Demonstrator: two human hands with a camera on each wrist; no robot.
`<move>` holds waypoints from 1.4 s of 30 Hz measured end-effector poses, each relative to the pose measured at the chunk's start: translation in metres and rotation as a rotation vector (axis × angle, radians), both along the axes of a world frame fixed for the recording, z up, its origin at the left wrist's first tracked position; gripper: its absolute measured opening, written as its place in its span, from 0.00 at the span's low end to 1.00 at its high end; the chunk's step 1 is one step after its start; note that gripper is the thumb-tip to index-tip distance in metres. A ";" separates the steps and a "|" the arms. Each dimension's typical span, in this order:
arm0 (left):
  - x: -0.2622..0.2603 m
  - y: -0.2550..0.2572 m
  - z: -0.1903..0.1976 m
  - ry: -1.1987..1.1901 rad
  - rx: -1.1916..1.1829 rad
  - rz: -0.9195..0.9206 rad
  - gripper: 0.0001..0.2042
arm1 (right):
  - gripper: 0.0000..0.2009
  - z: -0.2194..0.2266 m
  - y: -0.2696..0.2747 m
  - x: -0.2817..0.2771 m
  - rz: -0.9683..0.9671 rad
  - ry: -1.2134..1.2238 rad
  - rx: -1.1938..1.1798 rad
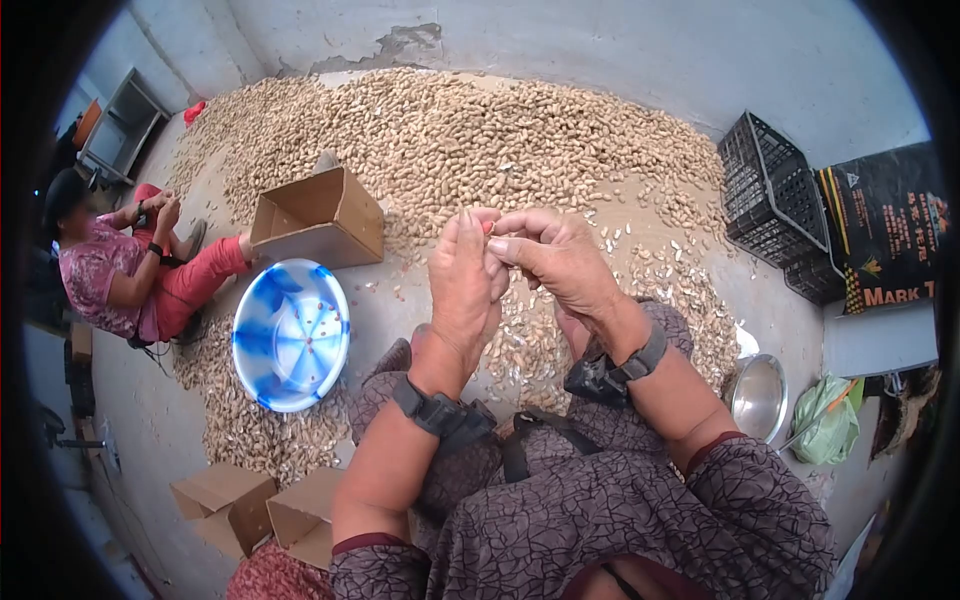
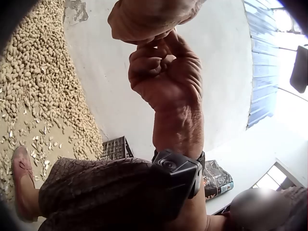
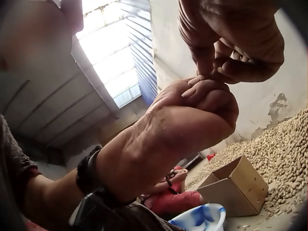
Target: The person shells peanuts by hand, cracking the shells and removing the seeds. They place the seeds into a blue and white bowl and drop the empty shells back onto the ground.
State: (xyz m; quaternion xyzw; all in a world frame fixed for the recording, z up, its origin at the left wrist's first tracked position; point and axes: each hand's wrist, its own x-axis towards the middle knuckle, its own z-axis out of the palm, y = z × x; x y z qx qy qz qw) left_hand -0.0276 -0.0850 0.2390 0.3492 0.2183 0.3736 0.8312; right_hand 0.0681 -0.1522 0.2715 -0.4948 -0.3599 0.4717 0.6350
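Both hands meet fingertip to fingertip. The left hand (image 1: 462, 290) and the right hand (image 1: 555, 258) have their fingers curled, pinching a small reddish peanut (image 1: 488, 228) between them. Below and to the left of the hands sits a blue-and-white bowl (image 1: 290, 335), beyond it a cardboard box (image 1: 320, 220), and farther off the peanut heap (image 1: 480, 140).

We wore a dark brownish-purple garment (image 1: 640, 520) printed with fine crackle lines, its short sleeves edged in maroon. A black strap with a small black camera unit sat on each wrist (image 1: 440, 412), (image 1: 612, 372).
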 end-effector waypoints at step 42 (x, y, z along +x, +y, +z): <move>-0.012 0.011 0.006 0.135 -0.005 -0.285 0.10 | 0.03 -0.013 -0.005 0.003 -0.315 -0.642 0.164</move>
